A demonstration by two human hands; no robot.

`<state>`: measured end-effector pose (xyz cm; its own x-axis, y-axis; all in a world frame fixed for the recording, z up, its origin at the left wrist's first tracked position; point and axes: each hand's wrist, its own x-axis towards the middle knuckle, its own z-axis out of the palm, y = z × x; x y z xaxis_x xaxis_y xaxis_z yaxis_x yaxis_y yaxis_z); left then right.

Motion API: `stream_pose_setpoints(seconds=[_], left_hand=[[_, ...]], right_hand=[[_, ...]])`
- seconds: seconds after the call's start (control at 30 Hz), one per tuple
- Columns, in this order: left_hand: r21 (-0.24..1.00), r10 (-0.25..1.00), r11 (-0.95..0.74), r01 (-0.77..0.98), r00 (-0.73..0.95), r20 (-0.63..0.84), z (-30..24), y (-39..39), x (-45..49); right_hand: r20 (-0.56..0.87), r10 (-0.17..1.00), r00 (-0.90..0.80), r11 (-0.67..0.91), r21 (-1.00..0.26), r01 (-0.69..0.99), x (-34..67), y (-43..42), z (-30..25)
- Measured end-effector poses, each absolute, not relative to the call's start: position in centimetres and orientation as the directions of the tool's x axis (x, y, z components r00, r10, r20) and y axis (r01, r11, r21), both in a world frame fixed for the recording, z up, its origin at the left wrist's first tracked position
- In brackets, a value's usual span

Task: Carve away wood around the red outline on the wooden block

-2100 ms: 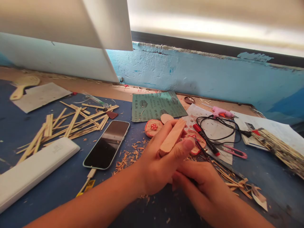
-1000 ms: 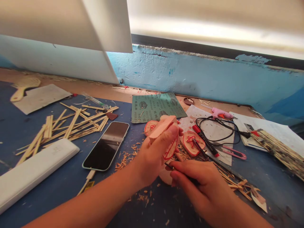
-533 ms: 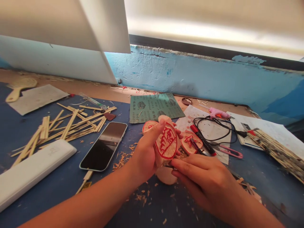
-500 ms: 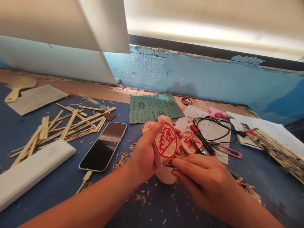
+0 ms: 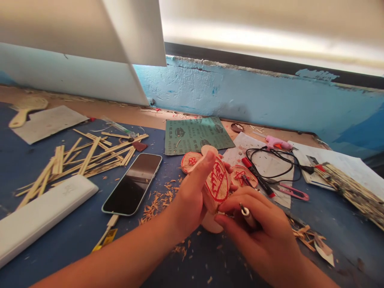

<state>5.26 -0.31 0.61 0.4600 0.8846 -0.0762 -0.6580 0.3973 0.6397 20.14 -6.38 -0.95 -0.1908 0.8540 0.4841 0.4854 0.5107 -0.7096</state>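
1. Blue tabletop [image 5: 75,236] runs up to a chipped blue wall [image 5: 255,96]; white boards [image 5: 90,48] lean at back left.
2. Left hand [image 5: 189,200] is clamped on a wood disc [image 5: 218,183], thumb up along its left edge, fingers behind. Disc is held off the tabletop, tilted, face w/ red marks turned toward the camera.
3. Right hand [image 5: 261,232] is closed round a thin tool [image 5: 247,214]; only its pale butt end shows between thumb & forefinger. Tip is hidden, so can't tell if it touches the disc.
4. Right thumb & forefinger sit just below the disc's lower edge, hands close together at centre.
5. Plain disc [image 5: 211,224] lies flat on the tabletop right under both hands, mostly covered.
6. Behind the hands: small disc w/ red flower [image 5: 190,162], and star disc [image 5: 244,176] w/ a red star, both flat.
7. Shavings [image 5: 156,200] are scattered left of the left hand.
8. Phone [image 5: 133,182] lies screen-up, dark, left of the shavings; cable leaves its near end.
9. Sticks [image 5: 90,156] are piled further left; white case [image 5: 39,216] near the left edge.
10. Green sandpaper [image 5: 196,134] lies flat at the back.
11. Right side: red pen [image 5: 258,178], black cord [image 5: 276,160], pink glue gun [image 5: 277,142], pink snips [image 5: 295,193], papers [image 5: 345,164], straw bundle [image 5: 354,192].
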Motion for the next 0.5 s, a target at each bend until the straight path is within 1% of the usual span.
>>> stream_pose_setpoints(seconds=[0.1,0.17,0.33,0.43,0.5], left_hand=[[0.653,0.862,0.430,-0.624,0.498,-0.093,0.50,-0.60,5.19],[0.664,0.864,0.426,-0.614,0.494,-0.097,0.47,-0.67,5.19],[0.660,0.875,0.402,-0.634,0.479,-0.073,0.64,-0.64,5.36],[0.646,0.892,0.407,-0.646,0.435,-0.127,0.87,-0.23,5.27],[0.625,0.897,0.417,-0.660,0.409,-0.166,1.06,0.29,5.02]], right_hand=[[0.501,0.843,-0.197,0.527,-0.691,0.495,20.04,-6.47,-1.00],[0.516,0.829,-0.216,0.549,-0.674,0.495,20.04,-6.59,-1.19],[0.503,0.807,-0.310,0.589,-0.645,0.486,20.11,-6.76,-1.81],[0.502,0.789,-0.355,0.614,-0.624,0.483,20.06,-6.87,-1.78],[0.491,0.796,-0.354,0.605,-0.636,0.480,20.00,-6.96,-1.55]])
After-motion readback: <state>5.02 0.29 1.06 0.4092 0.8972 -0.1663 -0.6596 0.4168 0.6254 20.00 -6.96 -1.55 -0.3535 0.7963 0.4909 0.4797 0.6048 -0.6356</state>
